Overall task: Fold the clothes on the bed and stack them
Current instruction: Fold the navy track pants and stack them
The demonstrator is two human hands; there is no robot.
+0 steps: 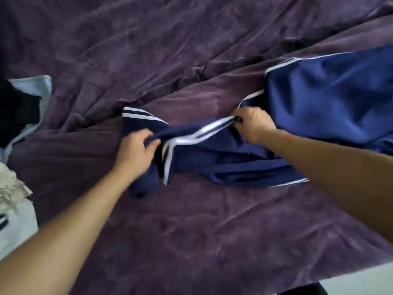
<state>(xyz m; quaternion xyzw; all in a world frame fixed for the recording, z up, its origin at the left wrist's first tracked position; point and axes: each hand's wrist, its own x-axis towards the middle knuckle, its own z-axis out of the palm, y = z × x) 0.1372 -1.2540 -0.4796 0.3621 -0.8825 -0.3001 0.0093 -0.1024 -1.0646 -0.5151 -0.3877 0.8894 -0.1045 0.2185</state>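
far left: black garment (17, 111) on pale blue cloth (43, 86), cream crumpled fabric (10, 184) below | left hand (136, 152) grips a bunched fold of the navy blue track garment with white stripes (225, 158) | right hand (253, 122) pinches its striped edge, taut between the 2 hands | garment sprawls centre to right on wrinkled purple bedspread (191, 231)

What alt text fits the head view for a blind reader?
The left hand and the right hand each grip a navy garment with white stripes on a purple bedspread. At the left edge lie other clothes.
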